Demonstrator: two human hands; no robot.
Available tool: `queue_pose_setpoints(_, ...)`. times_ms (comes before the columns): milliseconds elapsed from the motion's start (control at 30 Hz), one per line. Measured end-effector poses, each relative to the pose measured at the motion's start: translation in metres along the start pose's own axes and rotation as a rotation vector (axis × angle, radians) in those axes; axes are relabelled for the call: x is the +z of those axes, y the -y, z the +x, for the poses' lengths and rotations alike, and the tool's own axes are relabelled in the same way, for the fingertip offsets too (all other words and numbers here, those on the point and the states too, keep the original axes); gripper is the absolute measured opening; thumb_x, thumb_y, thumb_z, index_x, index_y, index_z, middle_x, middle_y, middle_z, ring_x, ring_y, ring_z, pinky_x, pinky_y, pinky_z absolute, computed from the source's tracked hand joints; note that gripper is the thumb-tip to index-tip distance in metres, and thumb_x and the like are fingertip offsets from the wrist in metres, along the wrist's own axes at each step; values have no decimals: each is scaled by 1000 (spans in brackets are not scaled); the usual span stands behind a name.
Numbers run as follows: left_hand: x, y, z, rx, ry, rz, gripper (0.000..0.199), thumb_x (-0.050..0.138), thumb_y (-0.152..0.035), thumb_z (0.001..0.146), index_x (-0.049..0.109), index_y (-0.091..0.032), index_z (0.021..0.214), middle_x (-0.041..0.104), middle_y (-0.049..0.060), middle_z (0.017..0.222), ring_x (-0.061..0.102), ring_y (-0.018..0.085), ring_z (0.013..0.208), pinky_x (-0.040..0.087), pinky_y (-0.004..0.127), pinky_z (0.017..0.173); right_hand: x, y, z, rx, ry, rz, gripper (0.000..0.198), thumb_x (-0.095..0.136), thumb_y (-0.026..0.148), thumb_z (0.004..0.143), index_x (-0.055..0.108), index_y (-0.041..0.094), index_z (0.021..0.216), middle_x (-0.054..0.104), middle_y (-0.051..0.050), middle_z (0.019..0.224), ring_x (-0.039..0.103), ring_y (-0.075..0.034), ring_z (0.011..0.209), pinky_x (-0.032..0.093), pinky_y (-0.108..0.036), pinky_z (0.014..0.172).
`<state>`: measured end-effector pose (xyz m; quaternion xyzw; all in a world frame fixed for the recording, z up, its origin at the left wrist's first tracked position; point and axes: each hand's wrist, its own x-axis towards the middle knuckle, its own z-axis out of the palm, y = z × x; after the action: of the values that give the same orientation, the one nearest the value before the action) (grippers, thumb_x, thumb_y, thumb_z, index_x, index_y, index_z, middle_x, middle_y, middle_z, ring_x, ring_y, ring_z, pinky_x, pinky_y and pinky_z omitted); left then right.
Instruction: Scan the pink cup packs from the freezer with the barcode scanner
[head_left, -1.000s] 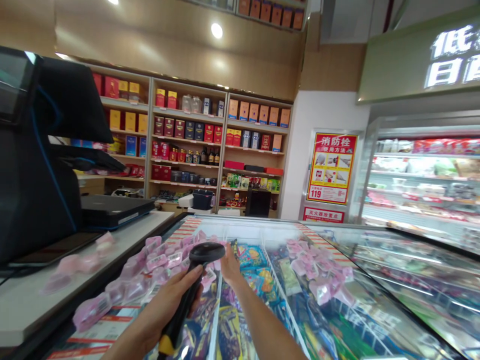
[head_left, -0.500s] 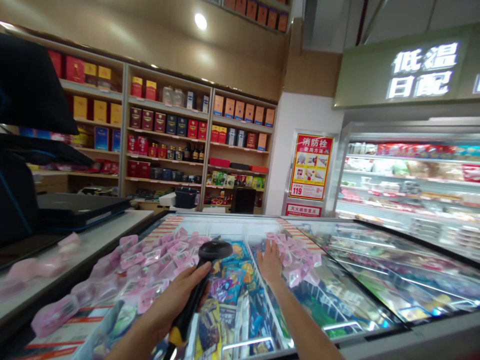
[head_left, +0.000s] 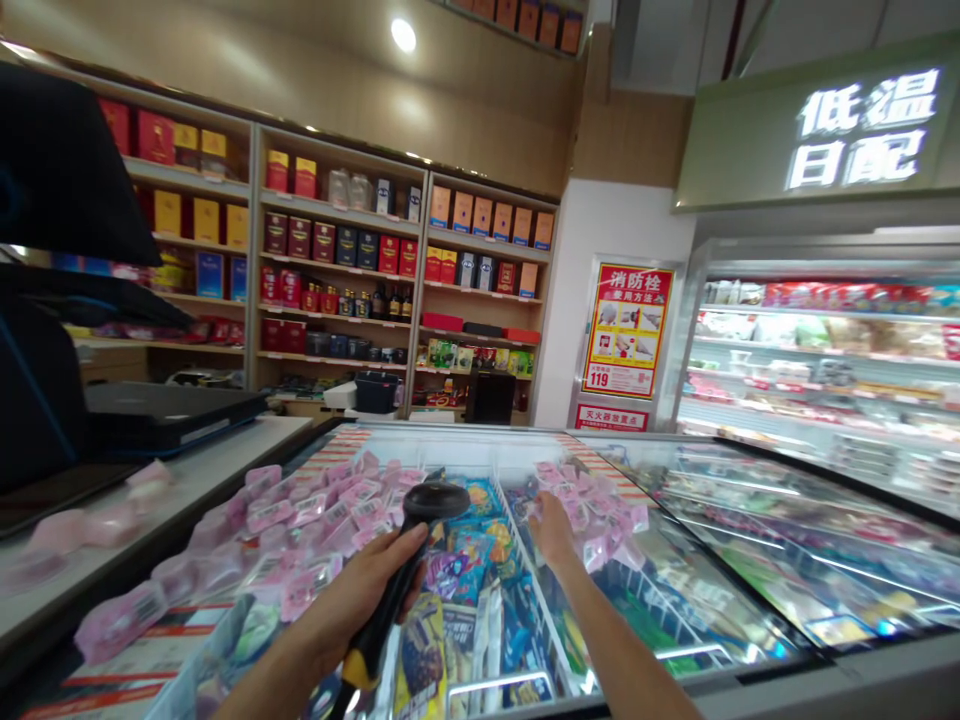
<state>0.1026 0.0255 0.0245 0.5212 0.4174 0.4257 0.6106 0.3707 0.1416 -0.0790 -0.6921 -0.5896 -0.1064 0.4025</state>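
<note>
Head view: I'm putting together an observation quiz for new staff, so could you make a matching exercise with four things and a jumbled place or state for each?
Things
1. Black scanner
2. Right hand
3. Red-and-yellow poster
4. Overhead sign

Places and states
A. On the white wall
B. White characters on green
C. Held in the left hand
D. Close by the pink packs farther right

Right pairs: 1-C, 2-D, 3-A, 4-B
</note>
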Motion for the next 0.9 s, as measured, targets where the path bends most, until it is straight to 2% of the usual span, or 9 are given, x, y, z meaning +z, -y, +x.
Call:
queue_pose_setpoints(67, -3, 0, 1, -14, -14, -11, 36, 53, -51, 62, 48, -16, 62, 49, -5, 47, 42, 6, 38, 32, 18, 38, 4, 7, 0, 6, -38, 125, 25, 45, 15, 63, 52, 16, 87, 58, -6, 81, 56, -19, 76, 42, -29, 70)
queue_pose_setpoints(167, -9, 2, 1, -31, -31, -8, 37, 53, -52, 62, 47, -16, 64, 50, -4, 49, 43, 6, 38, 32, 18, 37, 11, 23, 0, -16, -111, 325, 26, 47, 17, 62, 51, 16, 87, 58, -6, 83, 54, -19, 78, 42, -30, 72)
queue_pose_setpoints(400, -22, 3, 3, -3, -12, -5, 36, 51, -52, 65, 45, -16, 65, 51, -4, 50, 42, 6, 38, 32, 18, 37, 31, 48, -1, -32, -103, 560, 35, 49, 17, 60, 52, 15, 95, 59, -7, 89, 55, -17, 78, 43, -29, 70)
queue_pose_setpoints(600, -25, 1, 2, -12, -23, -26, 36, 52, -52, 64, 44, -16, 66, 50, -5, 49, 43, 6, 38, 32, 18, 37, 41, 55, -2, -14, -66, 673, 46, 50, 17, 60, 48, 14, 106, 58, -8, 93, 55, -18, 79, 45, -28, 63)
queue_pose_setpoints(767, -31, 1, 3, -9, 19, -43, 36, 50, -52, 66, 46, -16, 70, 50, -5, 49, 43, 6, 39, 33, 18, 37, 46, 60, -4, -49, -34, 680, 49, 49, 15, 61, 45, 14, 110, 57, -9, 97, 55, -17, 80, 46, -29, 68)
queue_pose_setpoints(900, -33, 1, 6, -1, 61, -14, 36, 48, -52, 67, 46, -16, 66, 51, -4, 49, 42, 6, 38, 33, 18, 37, 48, 62, -4, -75, -15, 672, 51, 48, 14, 62, 43, 15, 112, 58, -7, 95, 56, -17, 80, 46, -30, 71)
